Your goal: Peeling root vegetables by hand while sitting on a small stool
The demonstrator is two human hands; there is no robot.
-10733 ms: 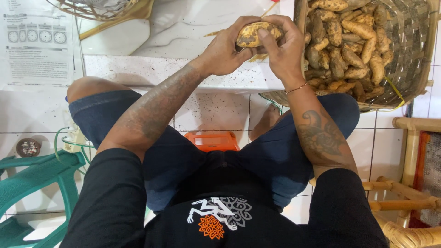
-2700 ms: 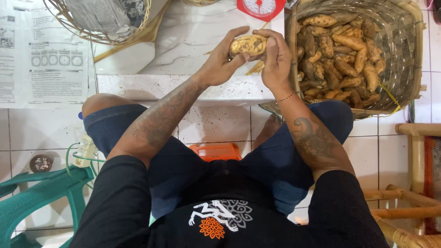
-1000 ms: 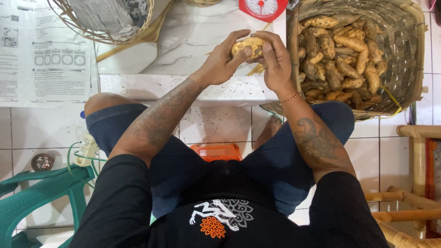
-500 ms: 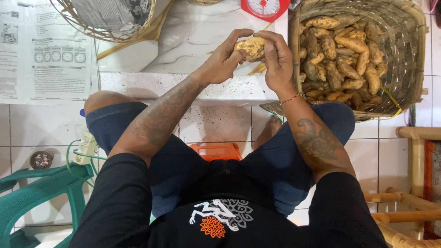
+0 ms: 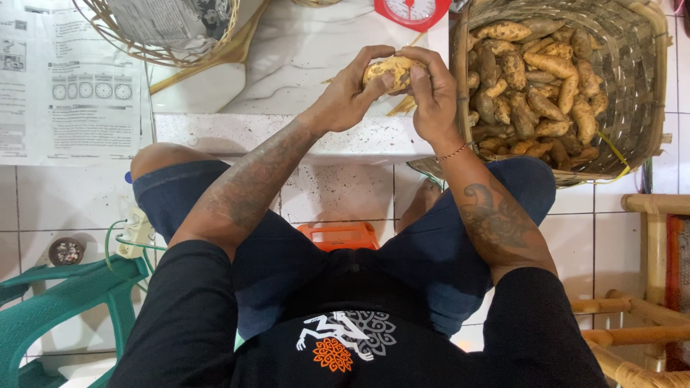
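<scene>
Both hands clasp one lumpy yellow-brown tuber (image 5: 388, 72) just left of the big woven basket of brown tubers (image 5: 650, 86) — left hand (image 5: 348, 97) cupping it, right hand (image 5: 431, 93) with fingers curled over its top. It looks like cleaning or peeling, which calls for turning it. Farther left lies a white printed sheet (image 5: 68, 93); above, a red scale (image 5: 413, 11).

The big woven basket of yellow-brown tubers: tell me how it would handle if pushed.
The woven basket is piled with yellow-brown tubers, so it is probably heavy and would drag rather than slide. Its wide, low shape looks unlikely to tip. The thin woven wall may flex under a push.
</scene>
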